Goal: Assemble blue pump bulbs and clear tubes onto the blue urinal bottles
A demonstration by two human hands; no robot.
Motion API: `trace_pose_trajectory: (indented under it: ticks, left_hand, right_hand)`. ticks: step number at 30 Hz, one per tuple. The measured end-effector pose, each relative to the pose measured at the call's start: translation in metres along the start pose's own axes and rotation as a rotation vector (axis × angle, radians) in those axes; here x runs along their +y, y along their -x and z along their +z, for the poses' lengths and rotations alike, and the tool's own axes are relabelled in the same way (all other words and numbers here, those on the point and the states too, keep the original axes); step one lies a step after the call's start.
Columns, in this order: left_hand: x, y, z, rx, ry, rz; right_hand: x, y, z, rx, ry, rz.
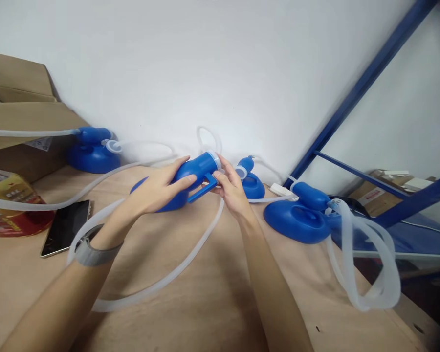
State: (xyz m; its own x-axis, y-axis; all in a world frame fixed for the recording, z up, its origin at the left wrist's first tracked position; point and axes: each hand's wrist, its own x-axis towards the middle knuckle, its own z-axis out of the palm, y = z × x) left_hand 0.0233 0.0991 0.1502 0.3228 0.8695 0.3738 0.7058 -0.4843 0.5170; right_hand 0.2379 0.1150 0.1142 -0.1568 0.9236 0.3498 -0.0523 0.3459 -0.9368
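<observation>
In the middle of the head view, a blue plastic urinal bottle lies tilted over the table, its neck pointing right and its handle toward me. My left hand is closed around the bottle's body, thumb on top near the neck. At the mouth, my right hand pinches the translucent white cap, its thumb beside the top of the handle. The far fingers of the right hand are partly hidden. A whitish hose hangs below the right hand and loops across the table to the left, passing behind my left wrist.
Other blue bottles with hoses stand at the left, behind my right hand and at the right. A phone, a yellow-red jug and a cardboard box are at the left. A blue metal frame rises at the right.
</observation>
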Motion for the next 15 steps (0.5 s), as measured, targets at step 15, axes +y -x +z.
trace_pose_trajectory:
  ticks: [15]
  left_hand:
    - [-0.008, 0.003, -0.019, -0.06, -0.422, 0.01]
  right_hand:
    - [0.012, 0.004, 0.017, -0.066, -0.158, 0.119]
